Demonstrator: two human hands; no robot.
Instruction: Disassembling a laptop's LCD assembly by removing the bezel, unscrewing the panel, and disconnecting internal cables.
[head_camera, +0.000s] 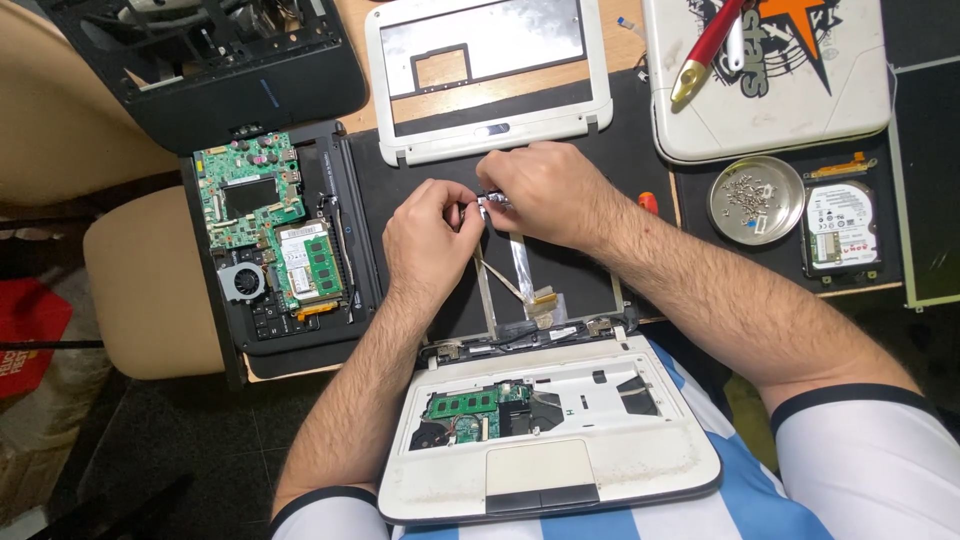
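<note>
A white small laptop (560, 470) lies opened up on my lap, its keyboard gone and a green board showing inside. Its screen panel (570, 270) lies flat face down on the black mat, with flat ribbon cables across its back. My left hand (432, 235) and my right hand (545, 190) meet at the panel's far edge. Both pinch a small metal bracket (490, 202) there. An orange-handled tool (648, 202) peeks out behind my right wrist.
A white screen bezel (490, 130) lies beyond the hands. At left a black laptop base (280, 240) shows green boards and a fan. At right sit a round metal dish (755, 200) with several screws, a hard drive (842, 228) and a white laptop lid (780, 110).
</note>
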